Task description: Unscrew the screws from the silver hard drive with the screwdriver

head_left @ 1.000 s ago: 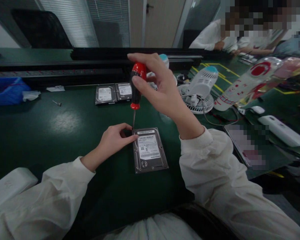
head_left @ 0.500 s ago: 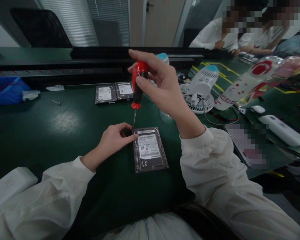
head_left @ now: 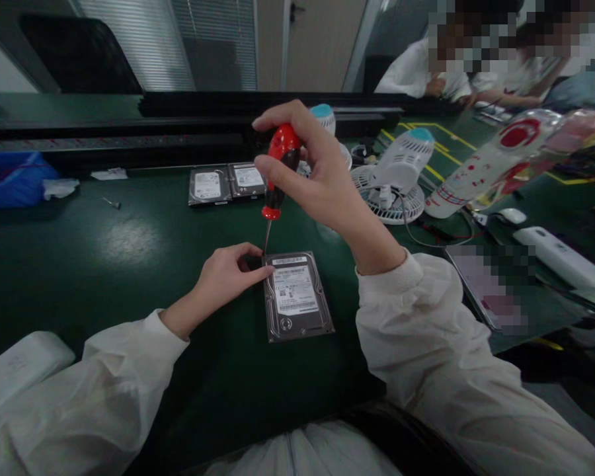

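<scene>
A hard drive (head_left: 297,291) lies label side up on the green table in front of me. My left hand (head_left: 234,271) grips its far left corner, thumb on the top face and index finger at the far edge. In my right hand (head_left: 317,162) is a red and black screwdriver (head_left: 274,198), held nearly upright with the fingers curled round the handle. Its tip meets the drive's far left corner beside my left fingertips; the screw there is hidden. Two more hard drives, one on the left (head_left: 208,186) and one on the right (head_left: 248,179), lie side by side farther back.
White fans (head_left: 401,168), a clear bottle (head_left: 490,162), a phone (head_left: 486,291) and a white power bank (head_left: 562,256) stand or lie to the right. A blue bag (head_left: 17,182) and a small screw-like piece (head_left: 112,203) are left. Co-workers sit at the far right.
My right hand has shifted its fingers around the screwdriver handle, which now leans slightly more to the right. My left hand and the hard drive stay in place.
</scene>
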Available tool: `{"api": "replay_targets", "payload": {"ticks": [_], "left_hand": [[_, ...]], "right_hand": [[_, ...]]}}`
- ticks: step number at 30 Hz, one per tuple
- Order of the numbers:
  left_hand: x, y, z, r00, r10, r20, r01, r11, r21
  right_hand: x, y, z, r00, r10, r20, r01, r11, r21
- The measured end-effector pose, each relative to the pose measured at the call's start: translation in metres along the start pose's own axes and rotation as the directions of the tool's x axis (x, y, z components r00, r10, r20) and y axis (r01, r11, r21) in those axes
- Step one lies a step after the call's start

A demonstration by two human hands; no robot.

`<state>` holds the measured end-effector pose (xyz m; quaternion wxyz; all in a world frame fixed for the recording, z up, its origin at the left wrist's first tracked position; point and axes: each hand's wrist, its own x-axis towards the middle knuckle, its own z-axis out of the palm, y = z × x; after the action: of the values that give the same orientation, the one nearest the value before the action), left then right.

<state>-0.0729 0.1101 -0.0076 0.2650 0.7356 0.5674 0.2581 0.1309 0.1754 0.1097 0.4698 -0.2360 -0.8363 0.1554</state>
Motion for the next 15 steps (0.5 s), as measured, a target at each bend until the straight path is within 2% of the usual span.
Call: {"api": "replay_targets", "payload": {"ticks": [4, 6, 11, 15], "left_hand": [[-0.0001, 0.0005, 0.0005, 1.000, -0.011, 0.002, 0.011, 1.000, -0.010], [-0.0003, 0.0001, 0.0004, 1.000, -0.009, 0.011, 0.009, 1.000, -0.019], [-0.0006, 0.0003, -0.0002, 1.000, -0.013, 0.011, 0.013, 1.000, -0.020], [-0.0005, 0.0001, -0.0002, 1.000, -0.022, 0.008, 0.023, 1.000, -0.011]], "right_hand": [[0.0008, -0.0001, -0.0011, 0.997, -0.053, 0.050, 0.047, 0.993, 0.110], [0.0017, 0.0010, -0.0009, 0.997, -0.063, 0.037, 0.056, 0.984, 0.168], [0.0027, 0.0055, 0.0009, 0.997, -0.069, -0.044, 0.073, 0.993, 0.096], [0.0027, 0.0066, 0.0008, 0.995, -0.104, -0.003, 0.102, 0.973, 0.207]]}}
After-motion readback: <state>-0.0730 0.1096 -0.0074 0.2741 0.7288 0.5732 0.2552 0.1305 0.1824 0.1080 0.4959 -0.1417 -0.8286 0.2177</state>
